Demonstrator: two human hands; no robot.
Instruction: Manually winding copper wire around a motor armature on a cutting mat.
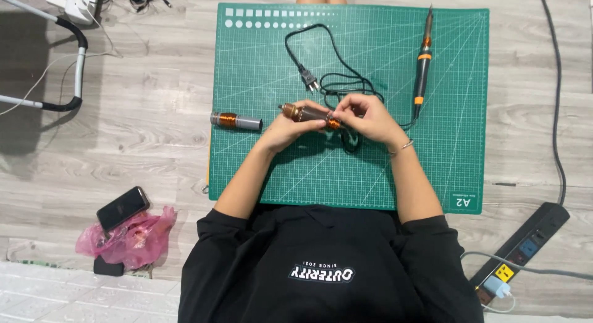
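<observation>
My left hand (pixel 289 126) and my right hand (pixel 369 118) hold a brown cylindrical part with a copper wire coil (pixel 312 114) between them, just above the green cutting mat (pixel 272 168). The left hand grips its body. The right hand's fingertips pinch at the coil end. A second grey cylinder with a copper coil (pixel 236 121) lies at the mat's left edge, a short way left of my left hand. A black and orange soldering iron (pixel 422 63) lies on the mat's right side, its black cord and plug (pixel 311 82) looped behind my hands.
A phone (pixel 122 207) rests on a pink plastic bag (pixel 133 239) on the wooden floor at lower left. A black power strip (pixel 525 243) sits at lower right, with a black cable (pixel 556 100) running up the right side. A white tube frame (pixel 77 63) stands top left.
</observation>
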